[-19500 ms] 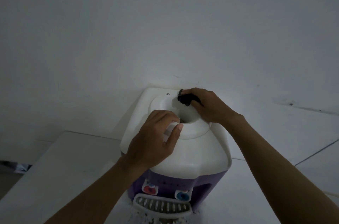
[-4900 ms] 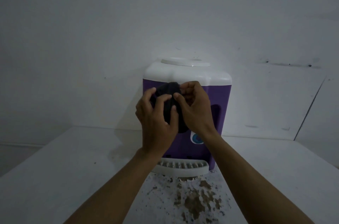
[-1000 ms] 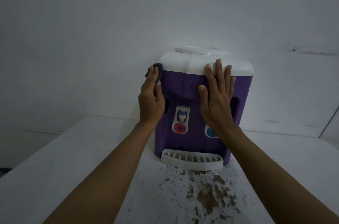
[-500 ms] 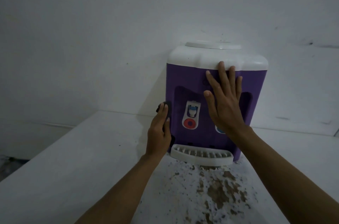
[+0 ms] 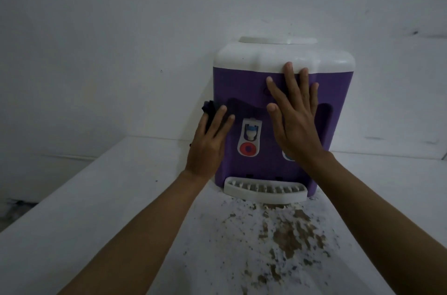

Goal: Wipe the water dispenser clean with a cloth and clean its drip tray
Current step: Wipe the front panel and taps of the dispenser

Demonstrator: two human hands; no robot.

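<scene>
- Our left hand (image 5: 208, 147) presses a dark cloth (image 5: 210, 110) flat against the left front edge of the water dispenser (image 5: 280, 106).
- Our right hand (image 5: 296, 123) lies open-palmed on the purple front, holding nothing.
- The white drip tray (image 5: 265, 190) sits at the base, on the stained counter (image 5: 121, 210).

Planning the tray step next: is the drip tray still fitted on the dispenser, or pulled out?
Still fitted. The white drip tray sits seated against the purple base of the water dispenser, below the taps; neither hand touches it.
</scene>
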